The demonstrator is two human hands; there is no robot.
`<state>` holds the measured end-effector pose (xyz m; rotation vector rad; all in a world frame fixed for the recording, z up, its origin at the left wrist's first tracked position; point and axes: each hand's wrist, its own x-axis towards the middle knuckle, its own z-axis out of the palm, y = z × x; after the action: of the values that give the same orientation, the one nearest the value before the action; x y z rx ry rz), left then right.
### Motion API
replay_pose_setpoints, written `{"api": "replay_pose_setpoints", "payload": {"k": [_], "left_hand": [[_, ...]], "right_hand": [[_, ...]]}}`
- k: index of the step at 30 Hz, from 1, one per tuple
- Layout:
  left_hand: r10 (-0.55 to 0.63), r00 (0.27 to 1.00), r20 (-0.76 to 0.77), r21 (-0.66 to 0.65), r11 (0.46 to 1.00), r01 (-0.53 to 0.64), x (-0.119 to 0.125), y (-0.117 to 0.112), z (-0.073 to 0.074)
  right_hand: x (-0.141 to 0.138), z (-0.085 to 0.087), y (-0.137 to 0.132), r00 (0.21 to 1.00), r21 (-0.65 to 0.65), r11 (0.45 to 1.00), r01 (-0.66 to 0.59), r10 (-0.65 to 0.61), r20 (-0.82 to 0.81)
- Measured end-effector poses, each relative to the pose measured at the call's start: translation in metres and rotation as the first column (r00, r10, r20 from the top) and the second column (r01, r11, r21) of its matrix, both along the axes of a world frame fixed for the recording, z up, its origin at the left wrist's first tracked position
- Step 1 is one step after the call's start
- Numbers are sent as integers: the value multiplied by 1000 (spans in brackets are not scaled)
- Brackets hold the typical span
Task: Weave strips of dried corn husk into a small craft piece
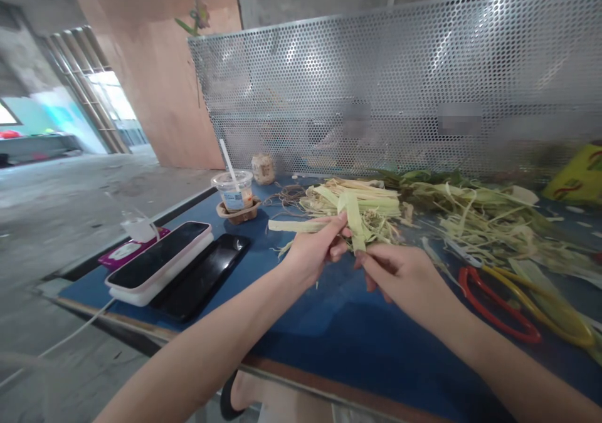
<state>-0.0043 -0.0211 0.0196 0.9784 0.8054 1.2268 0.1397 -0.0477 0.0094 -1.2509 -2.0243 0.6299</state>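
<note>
A pale green corn husk strip (pixel 353 213) is folded over itself between my two hands, one length sticking out to the left. My left hand (pixel 322 244) pinches the strip near its fold, thumb on top. Lower down, my right hand (pixel 397 269) grips the strip's bottom end between thumb and fingers. Just behind the hands lies a stack of husk pieces (pixel 371 200). Loose shredded husk (pixel 503 219) spreads over the right side of the table. Near my right forearm rest a red handle loop (pixel 496 307) and a yellow one (pixel 540 304), apparently of scissors.
On the blue table (pixel 324 323), a black phone (pixel 200 276) lies beside a pink-edged phone (pixel 162 257) with a white cable nearby. A plastic cup (pixel 235 191) with a straw stands behind them, near a jar (pixel 263 168). A perforated metal panel (pixel 376 84) borders the back.
</note>
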Motion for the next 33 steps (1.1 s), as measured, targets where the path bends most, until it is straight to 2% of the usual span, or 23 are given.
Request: {"api": "replay_pose_setpoints", "payload": {"k": [6, 10, 13, 15, 17, 22, 26, 29, 33], "left_hand": [[-46, 995, 93, -13, 999, 48, -3, 2, 2], [-193, 978, 80, 6, 981, 193, -6, 0, 4], [-291, 957, -14, 97, 952, 291, -6, -2, 3], [-278, 954, -115, 152, 944, 293, -5, -3, 2], [-220, 961, -169, 160, 956, 247, -4, -4, 1], [-167, 973, -158, 189, 962, 195, -2, -5, 0], [-136, 981, -141, 184, 970, 161, -2, -5, -1], [-120, 980, -159, 167, 975, 147, -2, -4, -2], [-71, 982, -175, 158, 982, 99, -3, -4, 1]], "right_hand": [[-1, 2, -1, 995, -82, 993, -82, 77, -61], [0, 3, 0, 989, -109, 992, -57, 41, -143], [2, 4, 0, 990, -59, 998, -38, 30, -136], [3, 3, 0, 994, -1, 999, -39, 38, -106], [3, 2, 1, 994, 39, 997, -61, 64, -88], [4, 2, 1, 988, 65, 988, -140, 143, -55], [2, 3, -1, 993, 66, 991, -117, 118, -8], [-1, 1, -1, 994, 11, 994, -107, 107, -15], [-2, 0, 0, 977, -186, 964, -191, 168, -134]]}}
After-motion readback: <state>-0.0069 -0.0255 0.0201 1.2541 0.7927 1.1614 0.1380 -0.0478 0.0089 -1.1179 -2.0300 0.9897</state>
